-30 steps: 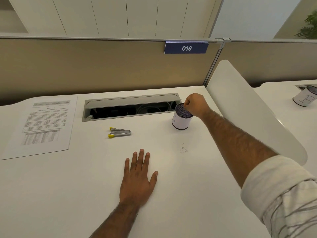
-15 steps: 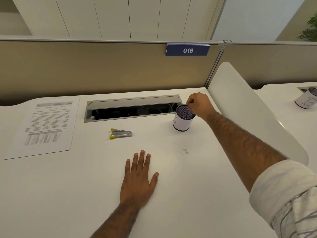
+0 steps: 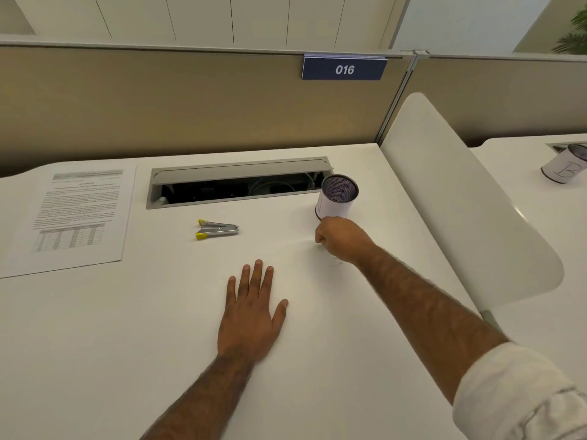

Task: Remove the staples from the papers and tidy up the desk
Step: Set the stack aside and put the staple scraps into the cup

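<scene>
Desk point(image 3: 95, 344) of plain white laminate fills the view, backed by a tan fabric partition point(image 3: 158, 106) carrying a dark blue plate marked 016 point(image 3: 344, 68). At the far left lies a printed white paper sheet with text and a table point(image 3: 76, 214), flat on the desk. Right of it, a grey cable tray with its lid raised point(image 3: 238, 182) is sunk into the surface, and just in front of it rests a metal staple remover with yellow tips point(image 3: 217, 230). The left hand point(image 3: 251, 315) lies palm down on the bare desk, fingers point(image 3: 258, 274) spread and flat, holding nothing. Further right, a white-wrapped mesh cylinder cup point(image 3: 336, 201) stands upright beside the tray's end. The right hand point(image 3: 341, 238) is just in front of the cup, fingers curled together and pressed down on the desk over a few tiny loose staples point(image 3: 336, 263); whether it pinches 1 cannot be told. A curved white divider panel point(image 3: 460, 201) rises at the right edge.
</scene>
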`<action>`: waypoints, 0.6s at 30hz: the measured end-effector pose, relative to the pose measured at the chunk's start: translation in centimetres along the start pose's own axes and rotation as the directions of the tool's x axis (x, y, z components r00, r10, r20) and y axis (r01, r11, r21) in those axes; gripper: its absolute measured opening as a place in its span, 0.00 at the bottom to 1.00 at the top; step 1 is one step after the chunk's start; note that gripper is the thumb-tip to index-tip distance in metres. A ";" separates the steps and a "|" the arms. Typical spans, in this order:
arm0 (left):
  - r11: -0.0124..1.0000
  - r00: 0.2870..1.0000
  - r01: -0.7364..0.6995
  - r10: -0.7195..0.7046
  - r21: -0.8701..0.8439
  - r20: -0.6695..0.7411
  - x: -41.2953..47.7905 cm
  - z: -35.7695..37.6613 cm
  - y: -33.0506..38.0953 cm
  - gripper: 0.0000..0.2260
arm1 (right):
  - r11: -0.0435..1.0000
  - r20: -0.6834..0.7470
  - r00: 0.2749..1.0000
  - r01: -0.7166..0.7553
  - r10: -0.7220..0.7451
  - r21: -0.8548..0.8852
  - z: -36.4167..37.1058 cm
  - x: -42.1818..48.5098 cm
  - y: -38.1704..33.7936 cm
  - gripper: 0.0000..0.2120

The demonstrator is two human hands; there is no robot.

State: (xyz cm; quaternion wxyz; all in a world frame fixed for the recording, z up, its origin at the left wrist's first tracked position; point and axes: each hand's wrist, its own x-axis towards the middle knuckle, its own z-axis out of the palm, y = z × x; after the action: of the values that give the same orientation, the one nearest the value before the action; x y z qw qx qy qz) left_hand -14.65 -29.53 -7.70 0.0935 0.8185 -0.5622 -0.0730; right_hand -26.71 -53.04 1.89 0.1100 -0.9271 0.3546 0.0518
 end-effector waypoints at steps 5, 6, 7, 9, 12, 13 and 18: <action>1.000 1.000 -0.002 0.002 0.003 -0.002 0.0 -0.1 0.0 0.33 | 0.999 -0.007 1.000 0.027 -0.027 -0.023 1.4 -0.6 -0.1 0.11; 1.000 1.000 -0.004 0.004 0.004 -0.001 0.1 -0.1 0.0 0.33 | 0.999 -0.004 1.000 0.026 -0.026 -0.020 1.7 -0.7 0.1 0.11; 1.000 1.000 -0.005 0.005 0.007 0.003 0.1 -0.1 0.0 0.33 | 1.000 -0.006 1.000 0.023 -0.023 -0.016 1.8 -0.8 0.3 0.11; 1.000 1.000 -0.006 0.006 0.006 0.009 0.1 0.0 -0.1 0.33 | 1.000 -0.005 1.000 0.010 -0.010 -0.005 2.2 -1.6 0.9 0.11; 1.000 1.000 -0.003 0.003 0.002 0.009 0.1 0.0 0.0 0.33 | 1.000 -0.010 1.000 -0.005 0.005 0.011 3.3 -3.6 2.0 0.12; 1.000 1.000 -0.002 0.002 0.001 0.009 0.1 0.0 0.0 0.33 | 0.999 -0.018 1.000 -0.007 0.007 0.031 3.6 -4.1 2.4 0.12; 1.000 1.000 -0.001 0.000 0.009 0.010 0.1 0.1 -0.1 0.33 | 0.889 -0.204 0.901 -0.300 0.383 0.346 3.1 -5.0 4.0 0.16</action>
State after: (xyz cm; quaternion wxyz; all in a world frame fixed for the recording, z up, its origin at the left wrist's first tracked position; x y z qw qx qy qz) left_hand -14.55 -29.56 -7.77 0.0873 0.8183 -0.5631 -0.0745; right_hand -33.15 -51.95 -0.95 0.1926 -0.8194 0.5286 -0.1103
